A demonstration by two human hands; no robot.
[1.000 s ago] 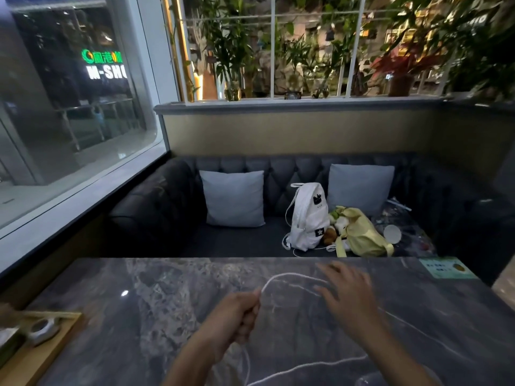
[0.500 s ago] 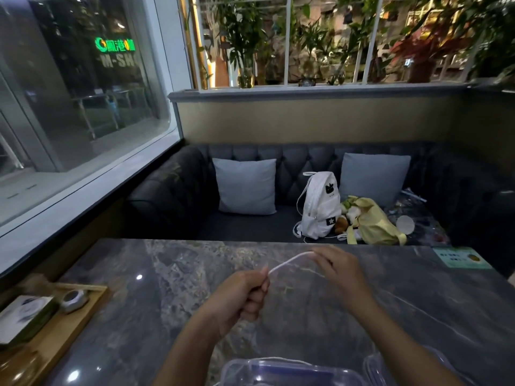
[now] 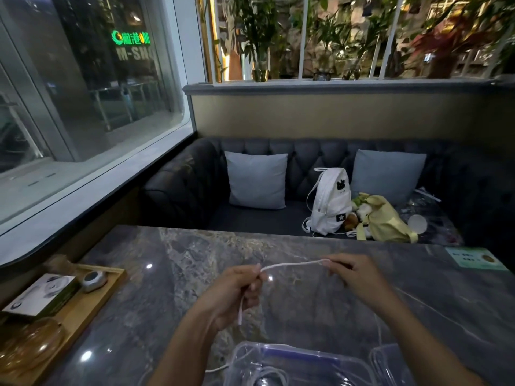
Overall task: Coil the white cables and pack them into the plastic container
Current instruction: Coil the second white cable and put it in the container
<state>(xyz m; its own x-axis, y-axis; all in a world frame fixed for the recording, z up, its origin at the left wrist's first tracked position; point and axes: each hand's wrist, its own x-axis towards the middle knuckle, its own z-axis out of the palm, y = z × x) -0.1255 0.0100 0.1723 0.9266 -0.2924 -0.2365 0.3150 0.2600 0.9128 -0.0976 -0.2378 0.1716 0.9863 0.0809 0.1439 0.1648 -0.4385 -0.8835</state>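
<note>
At the bottom edge sits the clear plastic container point(image 3: 295, 366) with cable loops inside. Above it, mid-frame, the left hand point(image 3: 234, 291) fists one white cable point(image 3: 292, 264); the right hand point(image 3: 354, 271) pinches its other end, taut over the marble table point(image 3: 167, 274).

Two cushions point(image 3: 257, 179) — two bags point(image 3: 331, 201)

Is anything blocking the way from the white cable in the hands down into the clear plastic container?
Nothing visible does. The thin white cable is stretched between the left hand and right hand, above the clear plastic container, which is open at the near table edge.
</note>
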